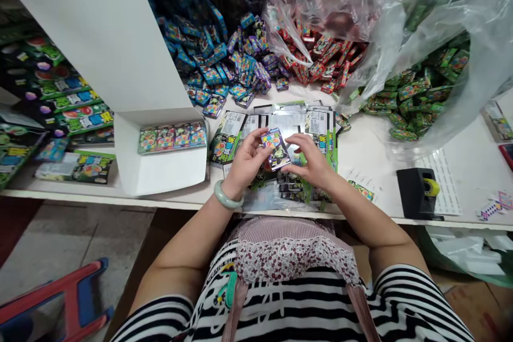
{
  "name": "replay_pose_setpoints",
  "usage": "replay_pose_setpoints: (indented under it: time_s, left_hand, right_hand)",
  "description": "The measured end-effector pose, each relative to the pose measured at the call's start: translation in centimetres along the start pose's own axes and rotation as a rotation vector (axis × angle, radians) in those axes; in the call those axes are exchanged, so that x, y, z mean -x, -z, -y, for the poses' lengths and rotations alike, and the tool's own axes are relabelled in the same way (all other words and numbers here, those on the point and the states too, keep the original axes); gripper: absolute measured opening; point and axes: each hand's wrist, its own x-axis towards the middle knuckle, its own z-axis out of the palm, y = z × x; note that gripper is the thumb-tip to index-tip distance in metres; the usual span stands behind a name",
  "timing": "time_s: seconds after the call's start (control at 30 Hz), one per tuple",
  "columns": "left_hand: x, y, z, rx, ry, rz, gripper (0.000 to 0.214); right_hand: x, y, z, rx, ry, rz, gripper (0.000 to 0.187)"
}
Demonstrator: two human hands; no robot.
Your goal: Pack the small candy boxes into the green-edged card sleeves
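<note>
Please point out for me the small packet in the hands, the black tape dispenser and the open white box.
small packet [276, 148], head view, on its printed front.
black tape dispenser [417, 192], head view, on its black body.
open white box [160, 173], head view, on its front wall.

Small purple packet [276, 148] between both hands: print too small to read, lower edge hidden by left hand [245, 163] fingers. Flat sleeves [280, 123] under the hands partly covered by right hand [315, 163] & wrists. Green packs in plastic bag [425, 85], upper right, blurred thru the film, bag cut by frame edge. Red stool [60, 299], bottom left, cut off. Item at far right edge [508, 154] cut off, can't tell what.
</note>
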Motion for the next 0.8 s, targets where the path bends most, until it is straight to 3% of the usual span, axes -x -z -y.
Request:
replay_pose_setpoints:
  time_s: [0.1, 0.23, 0.4, 0.53, 0.63, 0.73, 0.8]
  left_hand:
    - [0.3, -0.1, -0.7, 0.020, 0.040, 0.015, 0.048]
    - [0.5, 0.0, -1.5, 0.017, 0.055, 0.138, 0.046]
    - [0.8, 0.0, -1.0, 0.036, 0.088, 0.152, 0.043]
    - [1.1, 0.1, -0.3, -0.036, 0.136, 0.189, 0.048]
    - [1.4, 1.4, -0.2, -0.255, 0.076, 0.267, 0.067]
    - [1.7, 3.1, 0.2, -0.675, -0.075, 0.334, 0.094]
    - [2.0, 3.9, 0.7, -0.928, -0.101, 0.435, 0.102]
  right_hand:
    - [-0.6, 1.2, -0.1, 0.225, 0.190, 0.107, 0.082]
    - [-0.7, 1.4, -0.1, 0.320, 0.315, 0.217, 0.079]
    - [-0.3, 0.7, 0.2, 0.391, 0.324, 0.170, 0.079]
    - [-0.2, 0.7, 0.4, 0.394, 0.307, 0.222, 0.073]
    - [0.3, 2.0, -0.1, 0.387, 0.249, 0.190, 0.065]
    - [1.2, 3.8, -1.6, 0.388, 0.168, 0.094, 0.059]
    - [2.1, 4.5, -2.7, 0.385, 0.151, 0.080, 0.050]
